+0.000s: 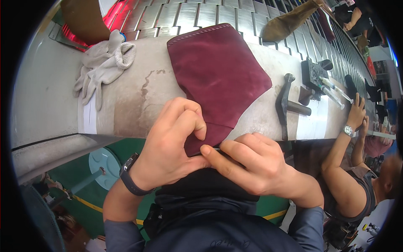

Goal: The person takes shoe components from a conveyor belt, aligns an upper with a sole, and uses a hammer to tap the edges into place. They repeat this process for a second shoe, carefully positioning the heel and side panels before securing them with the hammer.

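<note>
Your left hand (174, 140) curls over the near edge of the maroon suede piece (216, 75), thumb and bent fingers pinching that edge. Your right hand (252, 166), at 3 o'clock from the left and touching it, grips the same edge from below; something thin and dark seems to sit under its forefinger, but the view is too poor to say what. The suede lies flat on the pale workbench (138, 96), spreading toward 12 o'clock from your hands. At 2 o'clock a hammer (287, 105) rests on the bench, apart from the suede. At 10 o'clock lies a pair of white cotton gloves (105, 65). Farther, at 3 o'clock, another person's hand (357, 113) with a wristwatch reaches onto the bench. Beyond runs a ribbed metal conveyor (201, 14).
</note>
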The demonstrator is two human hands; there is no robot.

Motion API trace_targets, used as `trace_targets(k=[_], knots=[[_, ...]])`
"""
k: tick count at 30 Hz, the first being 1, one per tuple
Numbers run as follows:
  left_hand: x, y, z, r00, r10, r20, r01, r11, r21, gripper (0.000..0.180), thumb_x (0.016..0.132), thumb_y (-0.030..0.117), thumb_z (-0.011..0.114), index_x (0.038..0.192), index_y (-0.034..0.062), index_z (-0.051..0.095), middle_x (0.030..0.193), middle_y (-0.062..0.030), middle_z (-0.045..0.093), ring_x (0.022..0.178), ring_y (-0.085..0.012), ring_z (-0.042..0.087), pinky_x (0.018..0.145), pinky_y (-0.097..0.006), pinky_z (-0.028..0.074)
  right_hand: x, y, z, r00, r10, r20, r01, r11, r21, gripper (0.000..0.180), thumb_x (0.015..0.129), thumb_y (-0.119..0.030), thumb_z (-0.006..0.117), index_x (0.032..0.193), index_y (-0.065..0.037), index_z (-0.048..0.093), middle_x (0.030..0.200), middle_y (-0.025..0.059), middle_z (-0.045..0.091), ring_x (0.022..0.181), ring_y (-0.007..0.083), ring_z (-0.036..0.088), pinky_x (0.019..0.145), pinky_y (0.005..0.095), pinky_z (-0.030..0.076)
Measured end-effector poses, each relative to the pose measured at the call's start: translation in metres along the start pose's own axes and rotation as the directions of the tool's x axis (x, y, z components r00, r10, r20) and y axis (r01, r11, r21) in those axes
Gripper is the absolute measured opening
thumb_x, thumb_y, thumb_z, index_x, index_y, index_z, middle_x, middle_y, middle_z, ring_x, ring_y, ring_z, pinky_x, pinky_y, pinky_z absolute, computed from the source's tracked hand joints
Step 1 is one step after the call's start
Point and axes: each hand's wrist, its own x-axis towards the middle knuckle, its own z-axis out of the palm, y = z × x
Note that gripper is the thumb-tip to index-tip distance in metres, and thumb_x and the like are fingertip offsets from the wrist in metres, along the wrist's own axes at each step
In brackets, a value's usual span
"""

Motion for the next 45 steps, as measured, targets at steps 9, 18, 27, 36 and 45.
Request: trace_targets(k=[9,18,27,36,45], knots=[[-0.003,-0.004,-0.004,0.999,0.032,0.022,-0.032,0.999,0.018,0.063,0.065,0.037,0.104,0.094,0.0081,0.057,0.108,-0.011,0.057,0.094,-0.0261,0.059,0.083,-0.036,0.052,-0.008,-0.003,-0.008,0.992,0.119,-0.031,-0.117,0.992,0.036,0.032,0.076,-0.006,0.085,0.106,0.002,0.078,0.086,0.005,0.061,0.064,0.0153,0.057,0.055,0.0312,0.044],[-0.004,-0.006,0.0,1.0,0.017,-0.005,-0.017,1.0,0.007,0.06,0.065,0.03,0.105,0.095,0.0076,0.057,0.107,-0.0108,0.058,0.092,-0.0247,0.059,0.081,-0.035,0.052,0.0,-0.007,-0.002,0.999,0.033,-0.024,-0.034,0.999,-0.043,0.042,0.08,-0.011,0.083,0.119,0.001,0.079,0.089,0.0047,0.065,0.067,0.0139,0.058,0.056,0.0282,0.044],[-0.002,-0.004,-0.003,1.0,0.02,0.02,-0.019,1.0,-0.023,0.061,0.064,0.031,0.105,0.094,0.008,0.058,0.107,-0.0113,0.058,0.092,-0.0269,0.059,0.082,-0.037,0.052,-0.003,-0.005,-0.016,0.945,0.307,0.113,-0.323,0.933,0.161,0.024,0.076,-0.009,0.09,0.092,-0.005,0.073,0.078,0.0019,0.062,0.064,0.0196,0.063,0.056,0.0352,0.047],[-0.003,-0.008,-0.002,0.999,0.021,0.025,-0.02,1.0,-0.019,0.063,0.062,0.032,0.106,0.093,0.008,0.056,0.107,-0.0119,0.058,0.095,-0.0266,0.06,0.084,-0.036,0.053,-0.004,-0.004,-0.008,0.987,0.158,0.024,-0.158,0.987,0.034,0.027,0.079,-0.009,0.083,0.104,0.001,0.077,0.087,0.0047,0.068,0.068,0.018,0.063,0.056,0.033,0.048],[-0.001,-0.007,-0.004,0.999,0.028,0.039,-0.028,1.0,-0.001,0.06,0.064,0.028,0.105,0.094,0.0078,0.056,0.109,-0.0124,0.059,0.095,-0.027,0.061,0.084,-0.036,0.053,0.0,0.001,-0.017,0.949,0.286,0.129,-0.307,0.934,0.184,0.026,0.08,-0.014,0.086,0.103,-0.005,0.079,0.091,0.0056,0.069,0.068,0.0205,0.064,0.06,0.0321,0.052]])
